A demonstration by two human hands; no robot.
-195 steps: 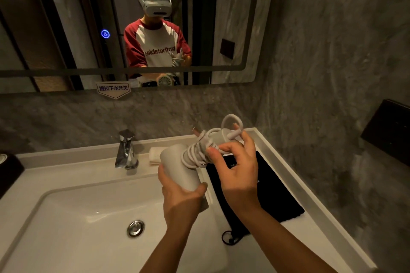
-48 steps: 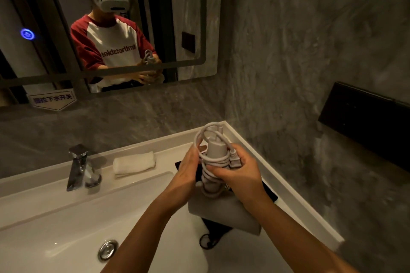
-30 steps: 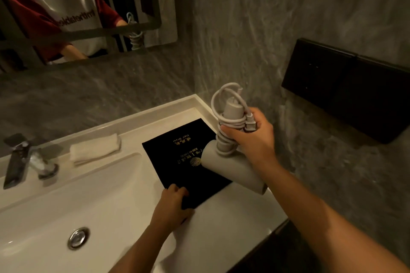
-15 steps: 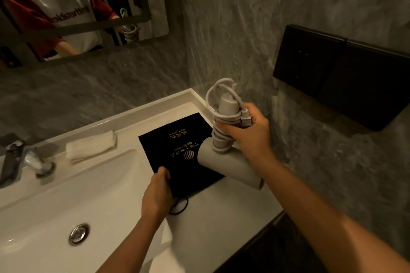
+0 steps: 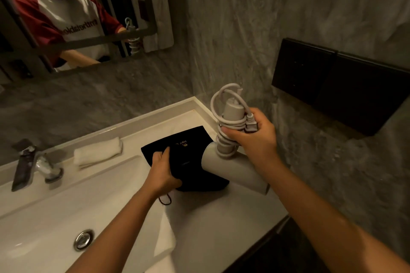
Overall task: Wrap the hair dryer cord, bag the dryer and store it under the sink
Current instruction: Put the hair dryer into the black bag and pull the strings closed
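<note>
On the near part of the white counter (image 5: pixel 210 224), beside the basin (image 5: pixel 55 217), a black drawstring bag (image 5: pixel 190 170) is lain flat, and its near-left edge is gripped by the left hand (image 5: pixel 163 172), the fingers closed over the fabric; the drawstring loop (image 5: pixel 166 200) is seen trailing just below the wrist. Just to the right and above the bag, the hair dryer (image 5: pixel 235 170) is held clear of the counter by the right hand (image 5: pixel 255 137), which is clenched around the handle, the coiled cord (image 5: pixel 226 137) and the plug (image 5: pixel 251 126) being pinned under the fingers. A loose loop of cord is left standing above the handle's end.

Farther back, a folded white towel (image 5: pixel 97 154) is set along the counter's rear ledge, with the tap (image 5: pixel 33 164) to its left. Beyond, the mirror (image 5: pixel 88 17) and a black wall panel (image 5: pixel 339 84) are mounted on the grey stone wall.

The wrapping may be judged complete. The bagging appears only begun: the bag's mouth has not yet been opened, and the dryer is still outside it. Storage under the sink remains to be done; no cupboard interior is shown.
</note>
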